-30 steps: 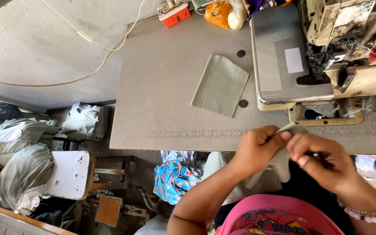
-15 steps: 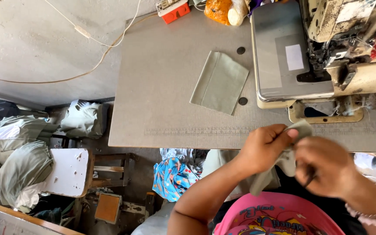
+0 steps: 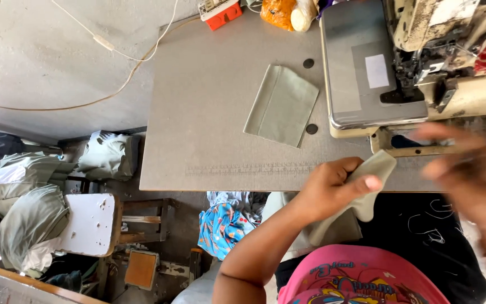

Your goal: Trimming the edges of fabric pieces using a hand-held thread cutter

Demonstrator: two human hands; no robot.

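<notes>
Here my left hand (image 3: 328, 190) has its fingers clamped on a small grey-green cloth piece (image 3: 367, 188) at the near edge of the grey table (image 3: 209, 118). My right hand (image 3: 473, 180) is blurred, fingers apparently spread, holding nothing. A folded piece of the same cloth (image 3: 281, 104) lies flat beside the sewing machine (image 3: 423, 62).

top: pink, printed cartoon graphic; arms: bare, sleeveless; lap: black cloth with loose threads
</notes>
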